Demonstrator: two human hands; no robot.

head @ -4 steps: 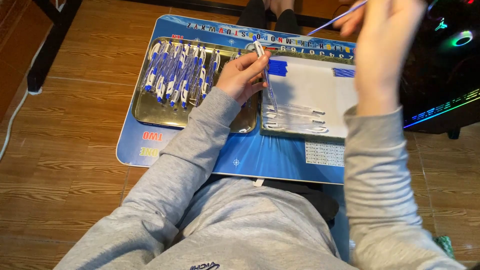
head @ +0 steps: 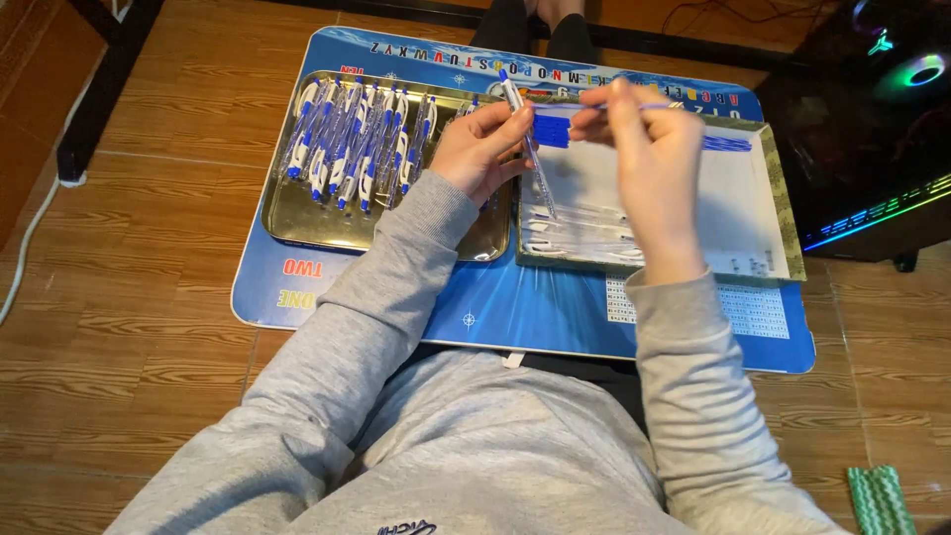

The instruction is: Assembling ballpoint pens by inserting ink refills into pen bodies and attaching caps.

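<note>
Fingers of left hand (head: 475,149) pinch a clear pen barrel (head: 525,139), held upright over the gap between two trays; right hand (head: 639,149) fingers grip a thin blue refill (head: 649,106) pointing at the barrel tip. Metal tray (head: 297,223) left holds blue-white pens (head: 357,144); white tray (head: 733,198) right holds clear barrels (head: 584,233), both on blue mat (head: 515,307).

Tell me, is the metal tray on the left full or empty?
Partly full: the metal tray holds a row of blue-and-white pens, with bare metal below.
</note>
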